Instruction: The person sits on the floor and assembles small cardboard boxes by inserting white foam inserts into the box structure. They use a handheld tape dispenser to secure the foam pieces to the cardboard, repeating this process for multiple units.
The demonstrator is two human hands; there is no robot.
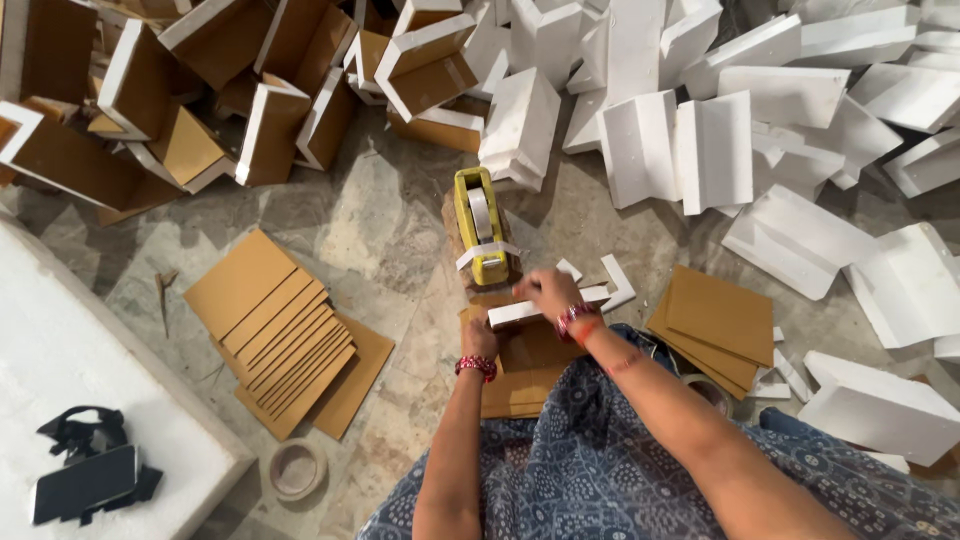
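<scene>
My left hand grips the near end of a long white foam strip that lies across a brown cardboard sheet on my lap. My right hand presses on the strip's far end, fingers curled over it. Just beyond the hands stands a yellow tape dispenser with a strip of white tape hanging from its front. An L-shaped white foam piece lies right of my right hand.
A fanned stack of cardboard sheets lies to the left, another stack to the right. Finished foam-edged cardboard boxes pile at back left, white foam blocks at back right. A tape roll and a white mattress with a phone are near left.
</scene>
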